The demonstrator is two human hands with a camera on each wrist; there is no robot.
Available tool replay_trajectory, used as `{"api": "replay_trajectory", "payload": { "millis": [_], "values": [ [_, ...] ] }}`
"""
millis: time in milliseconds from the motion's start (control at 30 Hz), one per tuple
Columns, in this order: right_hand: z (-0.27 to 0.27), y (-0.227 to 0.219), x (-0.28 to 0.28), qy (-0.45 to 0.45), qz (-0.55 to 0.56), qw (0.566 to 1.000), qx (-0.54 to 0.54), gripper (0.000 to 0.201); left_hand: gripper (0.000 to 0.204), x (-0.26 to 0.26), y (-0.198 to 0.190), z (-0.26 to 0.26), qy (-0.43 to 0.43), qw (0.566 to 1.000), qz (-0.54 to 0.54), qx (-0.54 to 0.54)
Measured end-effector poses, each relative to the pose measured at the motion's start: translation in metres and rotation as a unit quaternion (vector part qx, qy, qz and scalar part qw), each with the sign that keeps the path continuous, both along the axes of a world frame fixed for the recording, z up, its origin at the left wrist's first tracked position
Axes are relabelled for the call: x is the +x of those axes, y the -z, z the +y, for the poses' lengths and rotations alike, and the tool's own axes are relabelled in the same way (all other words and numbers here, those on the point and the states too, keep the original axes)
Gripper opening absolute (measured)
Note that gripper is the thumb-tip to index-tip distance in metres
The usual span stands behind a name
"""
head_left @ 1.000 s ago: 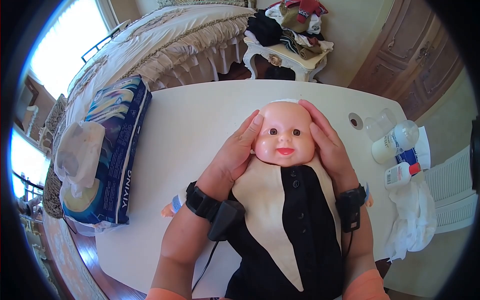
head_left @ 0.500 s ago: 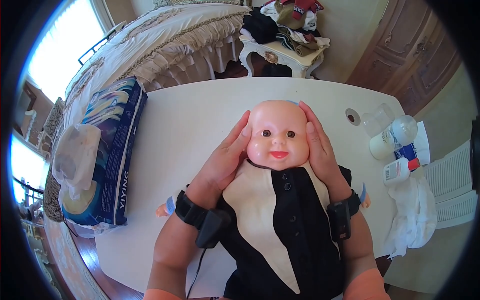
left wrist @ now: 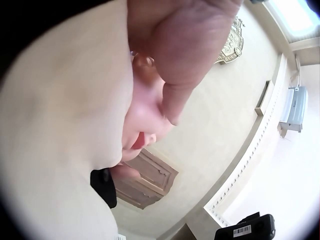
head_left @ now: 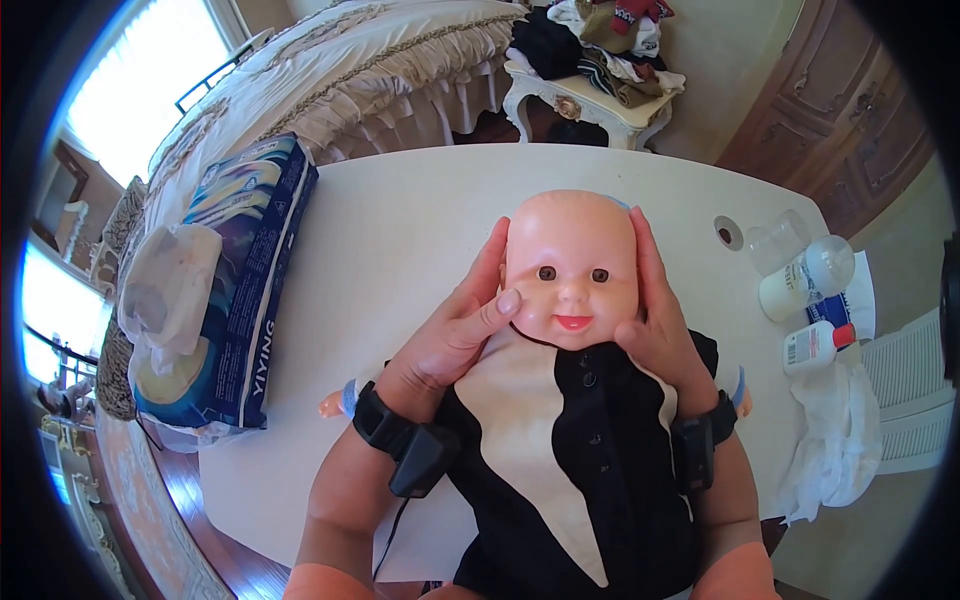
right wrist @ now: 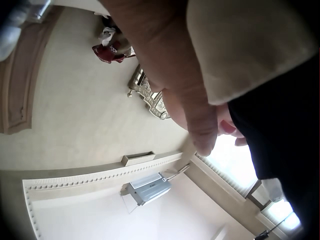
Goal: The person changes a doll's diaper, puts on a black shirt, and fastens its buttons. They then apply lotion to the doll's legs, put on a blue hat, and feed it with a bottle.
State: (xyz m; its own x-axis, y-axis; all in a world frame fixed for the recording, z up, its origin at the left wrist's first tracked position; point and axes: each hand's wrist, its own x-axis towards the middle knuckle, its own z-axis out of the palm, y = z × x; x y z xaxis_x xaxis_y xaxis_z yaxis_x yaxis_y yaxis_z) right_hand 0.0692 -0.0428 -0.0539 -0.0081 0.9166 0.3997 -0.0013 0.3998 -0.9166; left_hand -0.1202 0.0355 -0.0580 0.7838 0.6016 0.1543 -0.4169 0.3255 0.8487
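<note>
A baby doll (head_left: pixel 575 245) lies face up on the white table (head_left: pixel 400 230), wearing a black and cream outfit (head_left: pixel 530 410) with dark buttons. My left hand (head_left: pixel 455 325) rests along one side of the doll's head, its fingers straight and its thumb touching the cheek near the mouth. On the opposite side, my right hand (head_left: pixel 660 325) lies against the head with straight fingers, the thumb at the jaw. Both hands frame the face between them. In the left wrist view the thumb touches the cheek (left wrist: pixel 145 107); in the right wrist view my thumb hides most of the face.
A blue diaper pack (head_left: pixel 275 270) stands at the table's left, with a clear-lidded wipes pack (head_left: pixel 175 285) against it. Along the right edge are a baby bottle (head_left: pixel 785 290), a white bottle with a red cap (head_left: pixel 810 347), crumpled white cloth (head_left: pixel 835 430) and a tape roll (head_left: pixel 728 233).
My left thumb has moved inward onto the doll's cheek. The right thumb has dropped from beside the cheek to the jaw. Both hands stay at the head.
</note>
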Motion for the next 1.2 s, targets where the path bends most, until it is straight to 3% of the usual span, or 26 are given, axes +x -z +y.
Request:
{"api": "replay_trajectory", "payload": {
  "millis": [67,100,167,333,400,433,633,700,867,1033,1100,1200],
  "values": [
    [-0.002,0.001,0.002,0.045,-0.064,0.997,0.013,0.098,0.085,0.0,0.001,-0.001,-0.006,0.999,0.016,0.044],
    [-0.004,-0.004,0.002,0.086,-0.158,0.984,0.016,0.094,0.085,0.001,0.001,-0.002,-0.01,0.995,0.032,0.09],
    [-0.003,-0.004,0.002,0.126,-0.251,0.96,0.017,0.091,0.082,0.002,-0.004,-0.007,-0.025,0.994,0.058,0.086],
    [0.001,0.006,-0.004,0.226,-0.283,0.93,0.068,0.063,0.068,0.005,0.003,-0.007,-0.071,0.989,0.103,0.077],
    [0.0,0.004,-0.009,0.22,-0.217,0.951,0.031,0.059,0.053,0.007,0.006,-0.006,-0.097,0.989,0.111,0.029],
    [-0.001,0.003,-0.011,0.212,-0.149,0.966,-0.007,0.055,0.053,0.007,0.006,-0.006,-0.097,0.989,0.111,0.03],
    [0.002,0.009,-0.009,0.193,-0.063,0.977,-0.071,0.055,0.05,0.011,-0.004,-0.008,-0.106,0.985,0.125,-0.056],
    [0.003,0.009,-0.009,0.188,-0.062,0.976,-0.091,0.058,0.061,0.014,-0.007,-0.006,-0.055,0.994,0.059,-0.069],
    [0.009,0.01,-0.009,0.174,-0.11,0.973,-0.101,0.067,0.064,0.016,-0.006,-0.007,-0.084,0.989,0.109,-0.051],
    [0.011,0.003,-0.006,0.112,0.039,0.979,-0.166,0.061,0.065,0.014,0.0,-0.002,-0.038,0.987,0.045,-0.147],
    [0.011,0.003,-0.007,0.132,0.033,0.978,-0.16,0.066,0.047,0.013,0.007,-0.001,-0.078,0.97,0.083,-0.215],
    [0.011,0.008,-0.005,0.156,-0.015,0.975,-0.155,0.067,0.047,0.013,0.01,-0.003,-0.107,0.972,0.095,-0.189]
  ]
}}
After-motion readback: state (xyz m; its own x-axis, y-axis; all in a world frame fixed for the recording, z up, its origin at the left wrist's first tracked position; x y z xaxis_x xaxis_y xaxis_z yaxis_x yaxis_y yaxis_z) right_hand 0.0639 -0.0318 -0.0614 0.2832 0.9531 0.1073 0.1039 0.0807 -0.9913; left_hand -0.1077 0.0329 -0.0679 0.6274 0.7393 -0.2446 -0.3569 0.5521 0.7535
